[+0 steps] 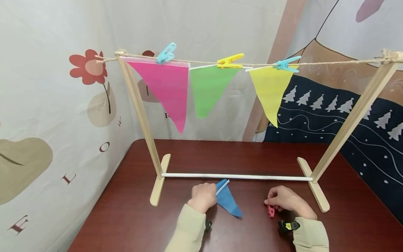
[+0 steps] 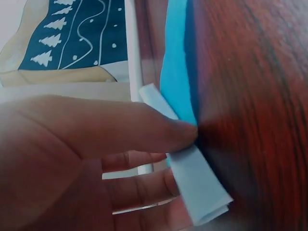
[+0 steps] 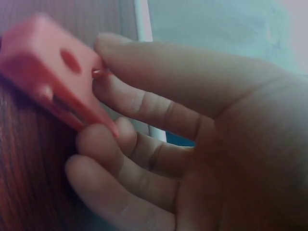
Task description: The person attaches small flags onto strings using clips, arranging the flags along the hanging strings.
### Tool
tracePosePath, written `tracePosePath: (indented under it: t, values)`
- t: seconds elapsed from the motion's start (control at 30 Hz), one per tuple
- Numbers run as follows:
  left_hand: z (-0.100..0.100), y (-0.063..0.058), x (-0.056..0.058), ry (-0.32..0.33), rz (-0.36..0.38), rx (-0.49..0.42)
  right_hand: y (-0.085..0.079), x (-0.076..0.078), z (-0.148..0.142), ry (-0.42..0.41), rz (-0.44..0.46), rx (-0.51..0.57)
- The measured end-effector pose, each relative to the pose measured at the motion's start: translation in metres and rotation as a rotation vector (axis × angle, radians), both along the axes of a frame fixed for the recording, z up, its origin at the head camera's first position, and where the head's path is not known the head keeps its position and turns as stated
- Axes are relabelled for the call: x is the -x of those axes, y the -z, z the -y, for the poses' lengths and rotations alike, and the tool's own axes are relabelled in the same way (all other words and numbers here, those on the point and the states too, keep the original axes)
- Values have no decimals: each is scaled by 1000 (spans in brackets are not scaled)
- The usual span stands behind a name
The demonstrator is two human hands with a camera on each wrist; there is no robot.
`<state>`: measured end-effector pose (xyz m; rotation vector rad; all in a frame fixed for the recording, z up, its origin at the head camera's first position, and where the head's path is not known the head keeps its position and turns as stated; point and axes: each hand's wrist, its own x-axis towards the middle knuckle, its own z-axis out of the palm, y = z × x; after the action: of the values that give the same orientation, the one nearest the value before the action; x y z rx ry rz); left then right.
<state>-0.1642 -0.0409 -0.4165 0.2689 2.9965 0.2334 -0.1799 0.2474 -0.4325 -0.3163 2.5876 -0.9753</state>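
My left hand (image 1: pixel 203 196) pinches a blue triangular flag (image 1: pixel 228 203) by its white folded top strip (image 2: pixel 192 178), thumb on the near side in the left wrist view. The flag's point slants down to the right, close over the table. To the right, my right hand (image 1: pixel 286 199) holds a red clothespin (image 1: pixel 270 211) between thumb and fingers, low over the tabletop. In the right wrist view the clothespin (image 3: pixel 53 62) shows large, with the thumb tip and fingertips at one end of it.
A wooden frame (image 1: pixel 140 115) stands behind both hands, with a white rod (image 1: pixel 236 176) along its base. From its twine (image 1: pixel 340 62) hang pink (image 1: pixel 173 91), green (image 1: pixel 212 87) and yellow (image 1: pixel 272 91) flags, clipped by clothespins (image 1: pixel 231 61). The brown table (image 1: pixel 126 217) lies underneath.
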Motion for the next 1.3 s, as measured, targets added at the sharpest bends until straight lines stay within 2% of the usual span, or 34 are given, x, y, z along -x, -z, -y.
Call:
tracePosePath:
  t: [0.17,0.4,0.8,1.07,1.3]
  values:
    - [9,-5,0,13,-36,-51,1,4,-1,-31,-27,86]
    - [16,-13,2,-2,-132,-121,1,9,-2,-5,-64,92]
    - [14,-11,7,65,-298,-179,-1,10,-1,1,-107,130]
    - [13,-14,6,51,-303,-218,-1,12,-1,61,-87,177]
    - [11,-16,6,40,-299,-243,-4,11,-1,65,-73,226]
